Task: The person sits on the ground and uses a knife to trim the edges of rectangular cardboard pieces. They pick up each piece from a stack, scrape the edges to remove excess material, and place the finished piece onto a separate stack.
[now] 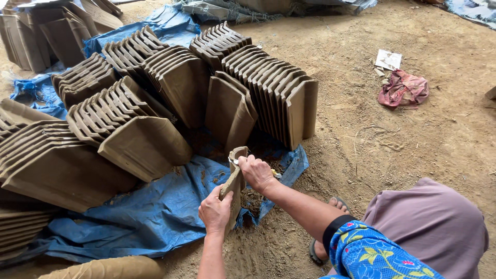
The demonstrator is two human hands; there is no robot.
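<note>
Standing on edge over the blue tarp (155, 212), the clay tile (233, 178) runs its long axis from the near lower end, by the left hand (215, 211), up and away to its curled top end by the right hand (257, 173). Left hand is clenched around the tile's lower part; right hand grips a small blade (235, 161) pressed to the top edge. Rows of matching tiles (268, 93) lean just beyond.
</note>
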